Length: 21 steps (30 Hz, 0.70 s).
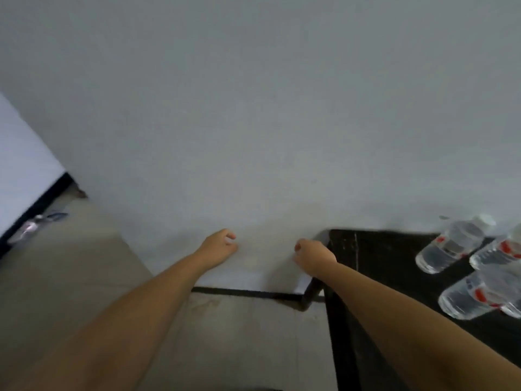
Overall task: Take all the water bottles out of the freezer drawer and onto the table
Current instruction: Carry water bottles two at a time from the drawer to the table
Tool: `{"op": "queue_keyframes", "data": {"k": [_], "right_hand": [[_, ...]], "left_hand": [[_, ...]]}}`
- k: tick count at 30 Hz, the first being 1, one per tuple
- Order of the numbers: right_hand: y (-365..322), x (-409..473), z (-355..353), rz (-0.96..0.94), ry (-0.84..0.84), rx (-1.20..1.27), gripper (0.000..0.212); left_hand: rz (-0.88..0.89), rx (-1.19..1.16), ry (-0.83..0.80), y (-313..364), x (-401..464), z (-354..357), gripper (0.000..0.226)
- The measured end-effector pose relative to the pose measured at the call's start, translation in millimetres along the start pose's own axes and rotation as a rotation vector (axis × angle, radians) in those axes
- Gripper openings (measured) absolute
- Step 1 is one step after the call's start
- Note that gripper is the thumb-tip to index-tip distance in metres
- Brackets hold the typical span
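Note:
Three clear water bottles with red-and-white labels stand on a black table (377, 258) at the right: one at the back (451, 245), one beside it at the frame edge (499, 253), one nearer (479, 294). My left hand (220, 245) hangs in front of the white wall, fingers loosely curled, holding nothing. Near the table's left corner my right hand (311, 256) is also loosely curled and holds nothing. The freezer drawer is out of view.
A white wall (253, 122) with a black skirting strip (248, 292) fills most of the view. Beige floor (84, 277) lies below. A white panel with a dark edge (25, 165) stands at the far left, with a small blurred object (36, 222) by its foot.

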State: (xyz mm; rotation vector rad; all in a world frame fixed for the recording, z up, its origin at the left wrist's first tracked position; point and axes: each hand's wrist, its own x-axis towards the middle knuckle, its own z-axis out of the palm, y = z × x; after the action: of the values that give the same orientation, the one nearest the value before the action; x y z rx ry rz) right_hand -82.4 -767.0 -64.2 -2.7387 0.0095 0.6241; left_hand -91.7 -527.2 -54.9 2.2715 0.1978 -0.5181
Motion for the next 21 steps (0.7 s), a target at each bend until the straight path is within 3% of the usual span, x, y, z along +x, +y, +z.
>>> {"op": "queue_keyframes", "data": {"k": [6, 9, 10, 11, 16, 18, 21], "right_hand": [[-142, -11, 47, -0.271, -0.035, -0.159, 0.034], [-217, -41, 91, -0.394, -0.063, -0.186, 0.034], [-240, -54, 106, -0.432, -0.083, -0.193, 0.034], [-267, -69, 126, -0.488, -0.099, -0.203, 0.034], [-384, -145, 204, -0.764, -0.199, -0.294, 0.024], [-427, -177, 229, -0.874, -0.232, -0.322, 0.028], [-484, -227, 265, -1.043, -0.293, -0.373, 0.031]], "left_hand": [[-0.175, -0.153, 0.222, -119, -108, -68, 0.032], [-0.270, -0.286, 0.338, -183, -178, -91, 0.010], [-0.312, -0.321, 0.366, -202, -201, -99, 0.019], [-0.331, -0.333, 0.396, -222, -231, -109, 0.025], [-0.548, -0.307, 0.601, -316, -361, -140, 0.008], [-0.625, -0.310, 0.655, -346, -409, -144, 0.030], [-0.763, -0.368, 0.819, -382, -479, -136, 0.035]]}}
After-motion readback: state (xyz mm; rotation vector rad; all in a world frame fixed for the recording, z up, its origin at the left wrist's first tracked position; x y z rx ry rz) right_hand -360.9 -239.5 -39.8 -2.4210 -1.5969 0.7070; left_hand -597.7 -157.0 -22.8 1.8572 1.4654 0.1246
